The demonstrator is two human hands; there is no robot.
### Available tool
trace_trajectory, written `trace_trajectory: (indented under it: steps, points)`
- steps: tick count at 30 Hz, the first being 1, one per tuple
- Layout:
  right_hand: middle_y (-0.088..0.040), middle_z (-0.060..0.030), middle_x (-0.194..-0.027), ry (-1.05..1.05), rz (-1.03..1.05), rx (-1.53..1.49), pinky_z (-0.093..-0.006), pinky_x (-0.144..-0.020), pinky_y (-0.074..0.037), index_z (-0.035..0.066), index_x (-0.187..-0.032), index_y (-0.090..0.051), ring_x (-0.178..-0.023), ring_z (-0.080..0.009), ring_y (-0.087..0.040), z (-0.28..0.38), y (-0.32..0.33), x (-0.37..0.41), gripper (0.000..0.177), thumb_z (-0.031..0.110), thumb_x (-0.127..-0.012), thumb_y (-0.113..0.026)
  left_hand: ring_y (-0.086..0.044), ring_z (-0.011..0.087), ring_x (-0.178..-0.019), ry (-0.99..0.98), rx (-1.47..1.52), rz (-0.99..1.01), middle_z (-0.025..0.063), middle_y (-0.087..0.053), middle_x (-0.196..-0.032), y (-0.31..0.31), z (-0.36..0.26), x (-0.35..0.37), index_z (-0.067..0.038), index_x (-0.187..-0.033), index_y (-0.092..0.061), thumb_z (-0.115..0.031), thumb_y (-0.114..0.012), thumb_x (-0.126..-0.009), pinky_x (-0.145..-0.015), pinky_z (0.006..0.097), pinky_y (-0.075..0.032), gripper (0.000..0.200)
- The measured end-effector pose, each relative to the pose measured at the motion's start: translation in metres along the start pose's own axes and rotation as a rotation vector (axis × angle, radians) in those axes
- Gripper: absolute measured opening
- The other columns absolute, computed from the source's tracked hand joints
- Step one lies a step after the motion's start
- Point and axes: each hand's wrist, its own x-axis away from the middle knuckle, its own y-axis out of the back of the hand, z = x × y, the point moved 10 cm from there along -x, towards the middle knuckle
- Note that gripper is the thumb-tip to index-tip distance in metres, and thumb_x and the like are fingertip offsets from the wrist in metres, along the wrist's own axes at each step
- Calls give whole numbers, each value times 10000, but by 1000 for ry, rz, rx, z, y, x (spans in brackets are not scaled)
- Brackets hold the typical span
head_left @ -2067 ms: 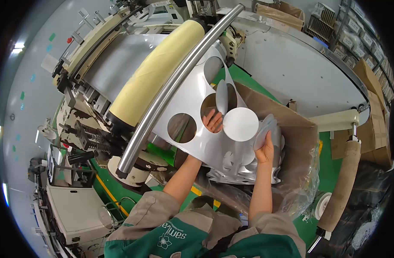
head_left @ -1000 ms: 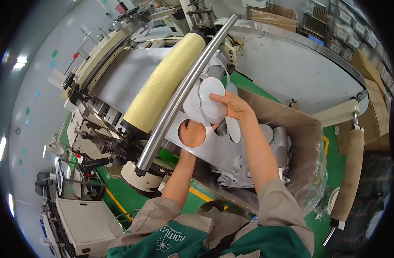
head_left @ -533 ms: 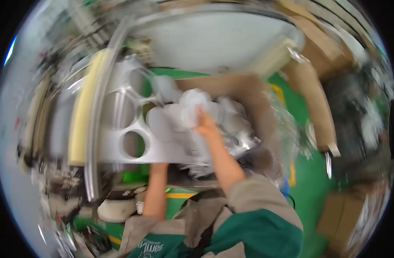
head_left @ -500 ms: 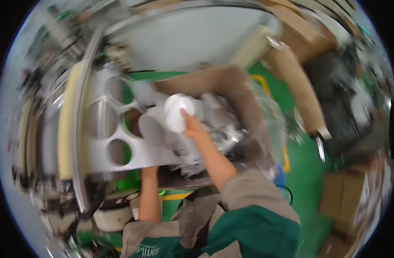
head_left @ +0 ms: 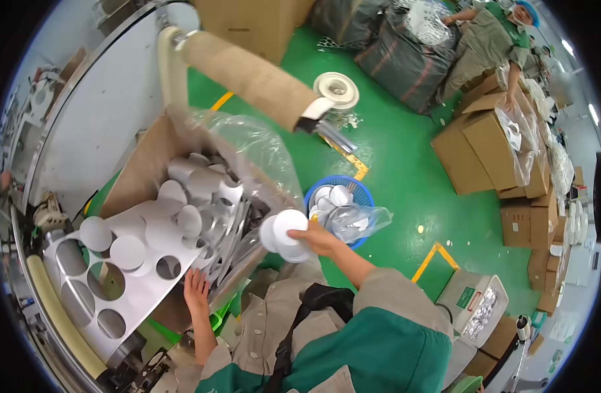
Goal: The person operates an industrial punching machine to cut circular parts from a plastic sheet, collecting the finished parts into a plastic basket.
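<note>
My right hand (head_left: 319, 239) pinches a few round white discs (head_left: 290, 226), fanned out over the right side of a cardboard box. Just beyond them stands a blue basket (head_left: 363, 190) with more white discs inside. My left hand (head_left: 196, 288) has its fingers stretched out at the near edge of a white sheet (head_left: 150, 286) punched with round holes. That sheet slopes from the machine's roller toward the cardboard box (head_left: 133, 173), and loose discs (head_left: 128, 253) lie on it. Discs and silvery scraps fill the box.
A brown cardboard-covered roll (head_left: 248, 75) juts out above the box. Clear plastic film (head_left: 261, 150) drapes over the box's side. A co-worker (head_left: 487, 39) bends by dark sacks (head_left: 405, 65) and open cartons (head_left: 477, 144). A grey bin (head_left: 467, 295) stands at lower right.
My view has turned right. My right hand has carried the discs from over the box toward the blue basket. My left hand, earlier partly hidden under the sheet, now shows at its edge.
</note>
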Motion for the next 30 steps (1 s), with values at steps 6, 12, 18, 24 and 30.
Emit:
trace_trajectory:
  steps: [6, 12, 18, 24, 30]
  points:
    - [-562, -97, -1125, 219, -389, -183, -353, -884, -448, 18, -1192, -482, -1016, -219, -551, 15, 187, 79, 474, 62, -753, -656, -530, 120, -817, -325, -251, -245, 21, -561, -873, -108, -27, 13, -89, -931, -520, -258, -520, -876, -734, 256, -397, 178]
    - [-589, -180, -985, 201, -1025, -256, -434, -751, -512, -63, -1068, -513, -875, -315, -598, -120, 384, 100, 424, -75, -659, -624, -557, 140, -831, -260, -349, 318, 55, -586, -911, -324, -16, 48, -32, -975, -548, -151, -506, -882, -753, 261, -424, 157]
    - [-593, -173, -904, -8, -1531, -155, -374, -638, -514, -66, -1023, -520, -813, -274, -603, -169, 464, 82, 385, -20, -668, -661, -550, 123, -853, -138, -653, 480, 63, -598, -899, -359, 62, 64, -9, -956, -555, -118, -459, -895, -773, 247, -414, 158]
    - [-607, -108, -856, 176, -1015, -380, -302, -610, -504, 0, -1003, -551, -752, -199, -602, -171, 424, 44, 254, 122, -787, -606, -508, 201, -1017, -129, -609, 1288, 125, -571, -1028, -480, 30, 189, 25, -1029, -557, -125, -483, -868, -883, 331, -385, 231]
    - [-576, 19, -933, 63, 45, 231, -252, -747, -438, 80, -1039, -581, -839, -87, -526, -97, 164, 153, 326, 353, -863, -553, -567, 309, -819, 199, 264, 2141, 151, -590, -952, -522, -74, 381, -9, -954, -580, -251, -527, -860, -738, 396, -449, 265]
